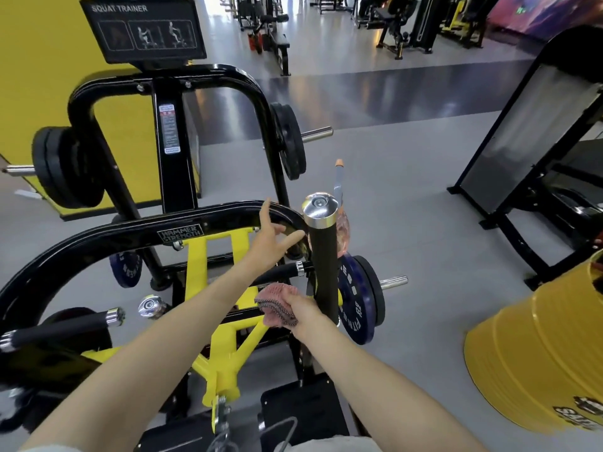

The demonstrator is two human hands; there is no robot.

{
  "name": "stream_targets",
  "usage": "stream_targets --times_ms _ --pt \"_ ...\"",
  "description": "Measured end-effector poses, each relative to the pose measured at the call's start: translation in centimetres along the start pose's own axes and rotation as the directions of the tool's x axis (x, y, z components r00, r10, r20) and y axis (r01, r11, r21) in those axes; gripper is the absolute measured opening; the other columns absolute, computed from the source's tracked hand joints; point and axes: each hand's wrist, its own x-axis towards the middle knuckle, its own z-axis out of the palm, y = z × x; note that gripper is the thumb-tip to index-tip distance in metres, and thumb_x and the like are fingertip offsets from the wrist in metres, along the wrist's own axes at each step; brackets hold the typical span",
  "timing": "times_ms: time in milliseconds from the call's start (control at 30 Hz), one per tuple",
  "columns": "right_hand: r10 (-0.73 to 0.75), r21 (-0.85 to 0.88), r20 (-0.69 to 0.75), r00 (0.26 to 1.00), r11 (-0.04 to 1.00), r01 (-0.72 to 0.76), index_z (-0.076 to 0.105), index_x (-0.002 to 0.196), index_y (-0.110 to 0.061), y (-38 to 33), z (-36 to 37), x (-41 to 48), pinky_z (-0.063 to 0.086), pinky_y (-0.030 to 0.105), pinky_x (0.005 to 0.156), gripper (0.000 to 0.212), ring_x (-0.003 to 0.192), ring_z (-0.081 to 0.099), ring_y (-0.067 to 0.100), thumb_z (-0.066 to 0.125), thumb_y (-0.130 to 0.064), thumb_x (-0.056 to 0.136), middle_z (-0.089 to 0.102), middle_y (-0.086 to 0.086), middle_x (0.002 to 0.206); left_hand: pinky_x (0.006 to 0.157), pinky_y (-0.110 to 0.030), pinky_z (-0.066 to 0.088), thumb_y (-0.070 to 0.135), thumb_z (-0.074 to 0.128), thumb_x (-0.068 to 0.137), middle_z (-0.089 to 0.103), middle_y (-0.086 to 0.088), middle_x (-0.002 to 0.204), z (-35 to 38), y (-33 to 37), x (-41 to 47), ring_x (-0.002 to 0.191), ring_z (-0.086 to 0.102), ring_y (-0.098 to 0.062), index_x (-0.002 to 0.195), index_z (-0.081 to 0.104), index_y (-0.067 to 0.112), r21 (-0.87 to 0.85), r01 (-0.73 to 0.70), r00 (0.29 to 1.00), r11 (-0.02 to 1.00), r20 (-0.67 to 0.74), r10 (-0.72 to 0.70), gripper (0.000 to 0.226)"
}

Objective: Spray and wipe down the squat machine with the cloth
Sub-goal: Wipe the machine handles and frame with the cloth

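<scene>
The squat machine has a black curved bar (98, 246) marked Hammer Strength and a yellow inner frame (225, 324). An upright black handle (323, 269) with a chrome cap stands at centre. My right hand (305, 313) grips a pink cloth (277, 305) beside the lower part of that handle. My left hand (270, 236) reaches forward with fingers spread, close to the curved bar and holding nothing. A pinkish spray bottle (344, 233) with an orange-tipped nozzle is partly hidden behind the handle, just right of my left fingertips.
Black weight plates (290, 141) hang on the machine's pegs, and a blue plate (360, 298) sits right of the handle. A yellow barrel (538, 353) stands at the right, with a black slanted machine (535, 135) behind it. A "Squat Trainer" sign (143, 27) is up top.
</scene>
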Motion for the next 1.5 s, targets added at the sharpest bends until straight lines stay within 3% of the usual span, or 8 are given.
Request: stream_targets --times_ms 100,300,567,733,933,1167,1300,1500 --pt "-0.048 0.014 -0.005 0.999 0.999 0.048 0.061 0.118 -0.007 0.1 0.6 1.3 0.059 0.044 0.071 0.034 0.091 0.068 0.038 0.058 -0.031 0.094 0.068 0.023 0.106 0.072 -0.025 0.044 0.036 0.056 0.095 0.057 -0.003 0.094 -1.5 -3.5 -2.7 0.084 0.054 -0.012 0.151 0.010 0.016 0.074 0.195 0.979 0.978 -0.081 -0.189 0.075" --pt "-0.078 0.068 0.157 0.984 0.995 0.068 0.063 0.107 -0.015 -1.0 2.1 -0.4 0.055 0.042 0.086 0.023 0.093 0.067 0.032 0.057 -0.034 0.095 0.068 0.019 0.107 0.088 -0.029 0.049 0.036 0.055 0.095 0.061 -0.007 0.116 -1.7 -8.0 -7.5 0.104 0.057 -0.017 0.121 0.056 0.011 -0.022 0.242 0.968 0.970 -0.061 -0.243 0.037" --pt "0.007 -0.027 0.199 0.980 1.000 -0.001 0.066 0.104 -0.008 -0.5 2.3 -0.3 0.046 0.028 0.056 0.030 0.061 0.061 0.025 0.060 -0.034 0.090 0.066 0.013 0.079 0.080 -0.036 0.056 0.001 0.065 0.087 0.061 -0.014 0.112 -4.6 -8.6 -7.9 0.097 0.062 -0.025 0.122 0.053 0.006 -0.391 0.432 0.896 0.813 0.079 -0.438 0.037" --pt "-0.040 -0.216 0.220 0.975 0.972 0.089 0.061 0.119 -0.003 -0.6 1.7 -0.2 0.050 0.035 0.074 0.042 0.090 0.064 0.027 0.070 -0.026 0.084 0.068 0.015 0.111 0.079 -0.034 0.051 -0.006 0.061 0.086 0.060 -0.012 0.112 -6.0 -7.7 -7.5 0.102 0.057 -0.026 0.107 0.064 0.013 -0.373 0.343 0.915 0.862 -0.073 -0.396 0.028" --pt "0.003 -0.150 0.326 0.945 0.988 0.049 0.065 0.112 -0.001 -0.5 1.9 -1.5 0.052 0.038 0.083 0.078 0.101 0.064 0.030 0.047 -0.070 0.083 0.069 0.017 0.109 0.073 -0.027 0.042 -0.005 0.056 0.090 0.055 -0.010 0.114 -5.9 -6.2 -7.7 0.101 0.051 -0.022 0.111 0.065 0.019 -0.252 0.278 0.950 0.927 -0.068 -0.304 0.033" --pt "0.068 0.030 0.520 0.851 0.995 -0.098 0.059 0.120 -0.010 -0.7 1.3 -4.0 0.051 0.042 0.080 0.044 0.095 0.061 0.028 0.040 -0.042 0.098 0.065 0.013 0.105 0.088 -0.040 0.048 -0.009 0.056 0.089 0.060 -0.018 0.114 -6.9 -5.3 -8.1 0.103 0.059 -0.030 0.117 0.061 0.021 -0.535 0.253 0.968 0.806 0.143 -0.208 0.041" --pt "0.161 -0.082 0.551 0.819 0.987 -0.139 0.057 0.128 -0.010 -0.5 1.1 -4.6 0.049 0.037 0.079 0.060 0.092 0.063 0.030 0.040 -0.057 0.095 0.063 0.016 0.108 0.081 -0.035 0.052 -0.010 0.057 0.088 0.059 -0.015 0.112 -7.8 -5.6 -8.5 0.099 0.060 -0.028 0.125 0.055 0.015 -0.500 0.254 0.966 0.828 0.078 -0.248 0.044" --pt "0.017 0.118 0.433 0.901 0.990 -0.075 0.056 0.124 -0.004 -0.1 1.7 -4.0 0.050 0.033 0.066 0.040 0.087 0.063 0.022 0.042 -0.034 0.102 0.066 0.012 0.100 0.069 -0.037 0.053 0.029 0.064 0.091 0.053 -0.007 0.123 -7.6 -5.8 -10.2 0.105 0.059 -0.024 0.134 0.043 0.018 -0.143 0.461 0.886 0.876 0.019 -0.463 0.049"
